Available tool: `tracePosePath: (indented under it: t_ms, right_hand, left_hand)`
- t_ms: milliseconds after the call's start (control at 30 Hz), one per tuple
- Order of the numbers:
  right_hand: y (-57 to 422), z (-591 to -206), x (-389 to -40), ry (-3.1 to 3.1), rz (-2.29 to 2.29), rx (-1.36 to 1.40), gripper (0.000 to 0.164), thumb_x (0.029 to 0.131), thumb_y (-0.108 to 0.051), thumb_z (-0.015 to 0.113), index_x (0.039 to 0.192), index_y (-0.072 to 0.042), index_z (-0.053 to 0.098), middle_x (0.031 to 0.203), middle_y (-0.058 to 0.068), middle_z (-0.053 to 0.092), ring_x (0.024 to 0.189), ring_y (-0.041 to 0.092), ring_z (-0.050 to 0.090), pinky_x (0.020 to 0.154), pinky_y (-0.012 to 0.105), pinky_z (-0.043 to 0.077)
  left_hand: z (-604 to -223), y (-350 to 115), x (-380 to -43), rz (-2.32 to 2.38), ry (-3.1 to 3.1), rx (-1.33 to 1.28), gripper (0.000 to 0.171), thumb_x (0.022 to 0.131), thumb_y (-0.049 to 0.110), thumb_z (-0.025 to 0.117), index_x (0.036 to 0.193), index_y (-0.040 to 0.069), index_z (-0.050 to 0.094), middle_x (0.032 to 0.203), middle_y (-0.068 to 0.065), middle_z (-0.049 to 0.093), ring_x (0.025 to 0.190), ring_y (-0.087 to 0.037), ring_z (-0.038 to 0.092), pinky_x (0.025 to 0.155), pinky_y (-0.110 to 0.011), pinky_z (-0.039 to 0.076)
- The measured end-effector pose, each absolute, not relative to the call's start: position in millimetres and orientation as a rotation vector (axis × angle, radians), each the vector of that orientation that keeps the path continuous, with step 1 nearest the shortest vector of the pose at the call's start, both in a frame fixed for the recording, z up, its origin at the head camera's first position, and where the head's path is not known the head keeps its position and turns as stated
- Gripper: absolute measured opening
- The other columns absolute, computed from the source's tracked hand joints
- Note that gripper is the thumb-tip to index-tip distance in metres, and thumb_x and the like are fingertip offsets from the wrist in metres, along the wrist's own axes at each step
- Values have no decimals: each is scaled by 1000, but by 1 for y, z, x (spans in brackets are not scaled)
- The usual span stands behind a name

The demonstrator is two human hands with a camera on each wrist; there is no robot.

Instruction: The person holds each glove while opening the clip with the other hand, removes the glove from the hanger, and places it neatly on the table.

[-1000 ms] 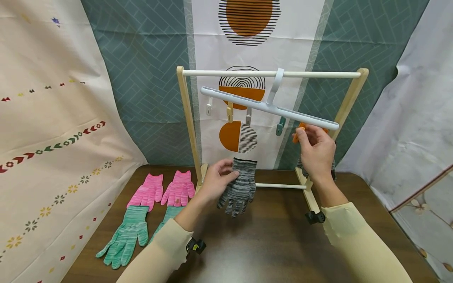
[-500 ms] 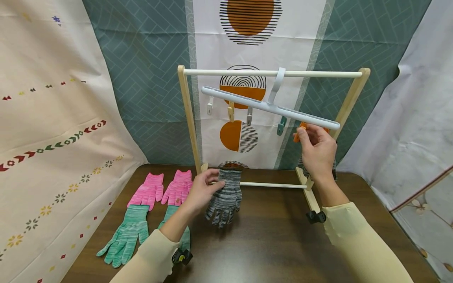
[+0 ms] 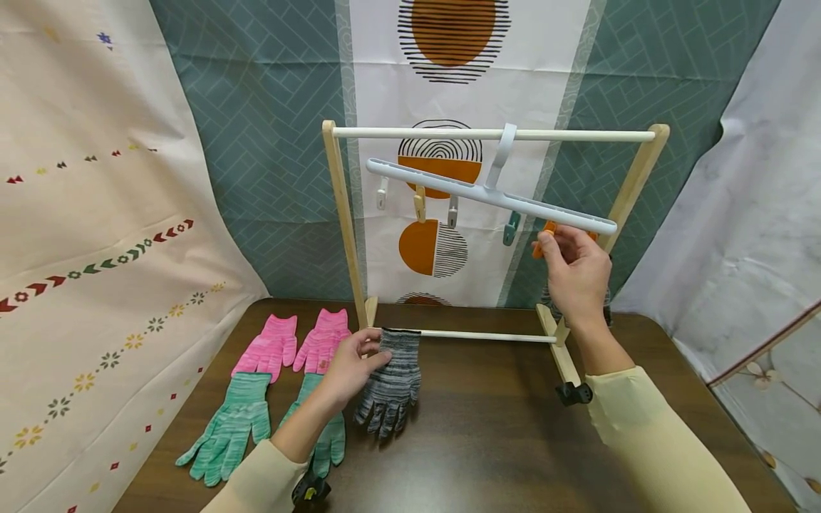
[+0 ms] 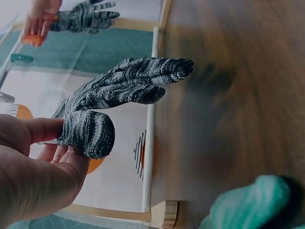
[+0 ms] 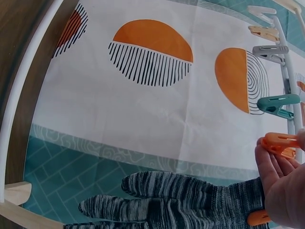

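My left hand (image 3: 349,365) pinches a grey-and-black knit glove (image 3: 393,385) near its cuff; the glove's fingers dangle above the table. In the left wrist view, thumb and fingertips close on the glove's (image 4: 90,129) side. At the hanger's low right end, my right hand (image 3: 577,278) pinches an orange clothespin (image 3: 544,241). A matching grey-and-black glove (image 5: 190,200) hangs just beside that hand in the right wrist view, with a second orange clothespin (image 5: 259,218) at its cuff. The white hanger (image 3: 449,187) hooks over the rack's top bar and tilts down to the right.
White, cream, grey and teal clothespins (image 3: 510,229) dangle along the hanger. A wooden rack (image 3: 343,214) with white bars stands at the back of the brown table (image 3: 487,442). To the left lie two pink gloves (image 3: 266,345) and two green gloves (image 3: 232,427), overlapping.
My left hand has carried the grey-and-black glove leftward and down, away from under the hanger. The right hand stays at the orange clothespin.
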State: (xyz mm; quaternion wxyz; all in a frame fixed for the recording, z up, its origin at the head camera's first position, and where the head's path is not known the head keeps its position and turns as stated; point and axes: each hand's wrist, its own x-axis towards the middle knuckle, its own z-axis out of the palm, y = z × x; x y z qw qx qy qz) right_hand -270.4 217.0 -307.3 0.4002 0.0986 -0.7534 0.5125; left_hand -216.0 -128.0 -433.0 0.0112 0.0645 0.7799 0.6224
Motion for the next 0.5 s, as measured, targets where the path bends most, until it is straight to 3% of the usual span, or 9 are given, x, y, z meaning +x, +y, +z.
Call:
tracePosePath:
  t_ms: [133,333,500]
  right_hand:
    - [213,-303,-264,-1904,1304,255,31,91,-24,68,112,-2,67,92,13,71,78,11,67,63,15,48]
    - [215,-306,-268,-1899,1325,272,34,89,-27,70,115,-6,67,95,9,72,80,8,67,68,15,50]
    - [218,-308,-271,-1886,1336,271,35,88,-28,70,117,-8,67,97,9,72,81,7,67,70,16,51]
  left_hand:
    - [-423,-130,-204,1930,2418,162,38,89,5,67,125,-1,56,103,-14,67,98,-27,58,73,-33,46]
    - [-440,-139,-204,1913,2458,111,39,88,9,70,124,1,57,103,-11,67,98,-24,59,76,-37,48]
    - [-451,-143,-205,1924,2412,75,40,88,8,69,125,1,56,99,-10,67,89,-21,60,76,-38,49]
